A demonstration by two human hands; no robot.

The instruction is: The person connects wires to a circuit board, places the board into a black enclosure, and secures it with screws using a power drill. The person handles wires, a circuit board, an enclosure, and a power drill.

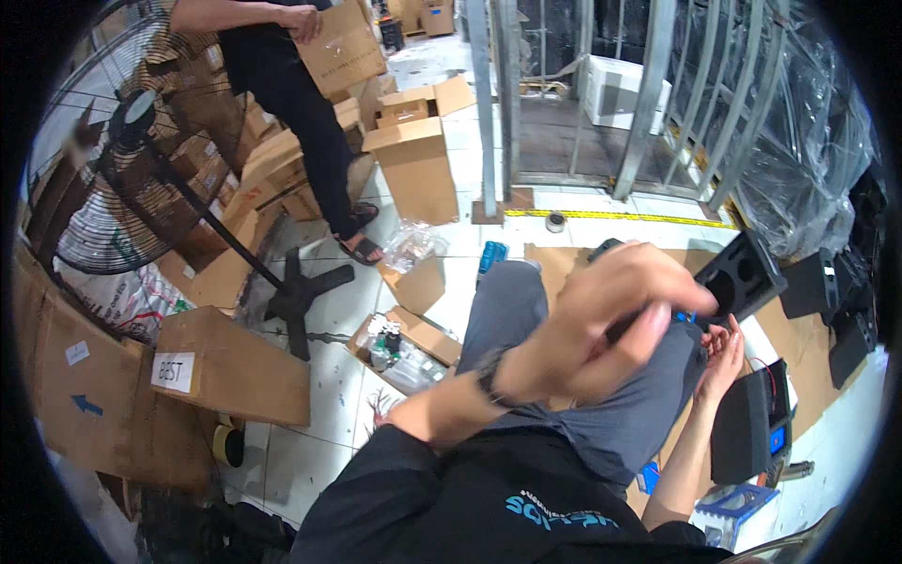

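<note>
My left hand (611,324) is raised over my lap, smeared by motion. Its fingers are curled together around something dark that I cannot make out. Beyond my right knee stands a tilted black speaker box (742,274) with round openings in its face. My right hand (720,362) is at the lower edge of that box, its fingers bent against it. A small blue part (684,317) shows between the two hands. Beside my right forearm lies another black speaker box (740,428) with a red wire and a blue piece at its open side.
More black boxes (813,287) lie at right on flattened cardboard (799,343). A blue-and-white stool (738,512) is at lower right. At left are a black fan (141,169), cartons (235,367) and an open box of bottles (409,352). Another person (291,113) stands behind; metal bars (644,103) rise ahead.
</note>
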